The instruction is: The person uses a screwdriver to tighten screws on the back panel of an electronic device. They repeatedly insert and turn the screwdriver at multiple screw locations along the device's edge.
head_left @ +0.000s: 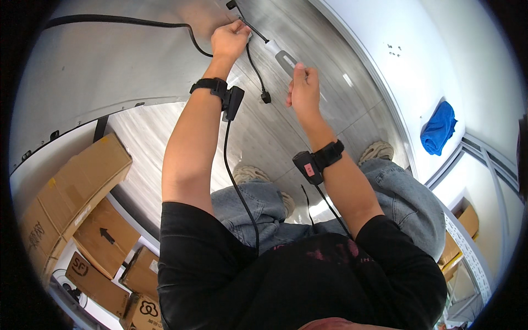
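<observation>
My left hand (230,40) is closed at the top of the view, its fingertips pinched by the edge of a silver-grey panel (132,55). What sits between them is too small to make out. My right hand (305,94) grips the end of a screwdriver (281,56) with a white and grey handle. Its dark shaft slants up and left, the tip reaching beside my left fingertips. A thin black cord hangs below the left hand, ending in a black plug (265,97). A thick black cable (121,20) runs across the panel and passes behind my left wrist.
Cardboard boxes (107,236) fill a shelf at lower left. A blue cloth (439,128) lies against the white surface at right. Wood-look flooring (308,126) spreads between my feet and the panel. Wrist-worn black devices (234,103) trail cables along both arms.
</observation>
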Available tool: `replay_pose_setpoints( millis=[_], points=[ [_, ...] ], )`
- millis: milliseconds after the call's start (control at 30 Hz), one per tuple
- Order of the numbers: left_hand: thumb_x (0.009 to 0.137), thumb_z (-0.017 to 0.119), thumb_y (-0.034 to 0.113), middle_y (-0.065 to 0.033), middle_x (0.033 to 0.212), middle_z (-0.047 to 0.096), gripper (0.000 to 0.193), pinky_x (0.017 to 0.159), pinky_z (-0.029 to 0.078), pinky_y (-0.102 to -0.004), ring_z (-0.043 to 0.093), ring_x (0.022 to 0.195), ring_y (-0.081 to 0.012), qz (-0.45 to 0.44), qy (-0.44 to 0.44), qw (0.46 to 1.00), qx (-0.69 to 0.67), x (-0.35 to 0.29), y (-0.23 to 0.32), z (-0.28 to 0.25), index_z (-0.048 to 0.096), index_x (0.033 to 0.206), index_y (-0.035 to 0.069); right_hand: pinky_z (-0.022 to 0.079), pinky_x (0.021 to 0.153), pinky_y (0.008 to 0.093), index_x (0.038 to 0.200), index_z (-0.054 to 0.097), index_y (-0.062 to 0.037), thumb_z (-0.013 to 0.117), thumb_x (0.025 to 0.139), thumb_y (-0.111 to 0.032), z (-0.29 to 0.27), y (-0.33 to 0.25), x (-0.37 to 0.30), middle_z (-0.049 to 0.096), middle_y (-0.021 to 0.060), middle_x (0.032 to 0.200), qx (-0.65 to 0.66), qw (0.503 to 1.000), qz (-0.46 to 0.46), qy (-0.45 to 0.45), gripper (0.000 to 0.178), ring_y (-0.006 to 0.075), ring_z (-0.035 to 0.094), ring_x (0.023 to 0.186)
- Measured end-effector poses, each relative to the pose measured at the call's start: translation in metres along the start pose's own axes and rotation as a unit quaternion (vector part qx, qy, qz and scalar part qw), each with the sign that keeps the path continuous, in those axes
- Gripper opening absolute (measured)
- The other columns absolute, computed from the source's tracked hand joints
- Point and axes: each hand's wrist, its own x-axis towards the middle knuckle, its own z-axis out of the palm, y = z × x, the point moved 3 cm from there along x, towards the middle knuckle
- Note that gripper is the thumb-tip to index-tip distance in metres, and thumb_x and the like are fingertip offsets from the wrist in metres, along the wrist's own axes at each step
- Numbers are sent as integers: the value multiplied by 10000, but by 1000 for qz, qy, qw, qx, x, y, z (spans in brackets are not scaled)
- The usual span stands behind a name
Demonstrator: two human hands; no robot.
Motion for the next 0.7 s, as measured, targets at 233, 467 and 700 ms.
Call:
replay_pose_setpoints(
  millis=[233, 467, 700],
  points=[
    [772, 649, 196, -91, 978, 691, 299, 848, 483, -326, 641, 948, -252, -2, -1, 1000, -13, 5, -12, 4, 677, 1062, 132, 444, 443, 275, 960, 427, -22, 505, 936, -386, 16, 3, -7, 500, 39, 690, 73, 990, -88, 78, 373, 116, 502, 513],
    [770, 614, 128, -73, 1066, 669, 363, 882, 480, -325, 624, 1000, -252, 38, -13, 998, 48, 5, -8, 4, 647, 1131, 150, 440, 461, 265, 1005, 453, -21, 537, 924, -362, 5, -5, -5, 512, 38, 696, 57, 997, -10, 48, 360, 109, 492, 522],
    [782, 576, 130, -99, 1059, 662, 341, 890, 483, -357, 614, 1010, -283, 11, -72, 978, 195, 10, -8, 5, 663, 1109, 172, 423, 459, 256, 1051, 447, -8, 552, 915, -367, 7, -10, -3, 507, 35, 703, 38, 999, -26, 18, 398, 99, 478, 522]
  ],
)
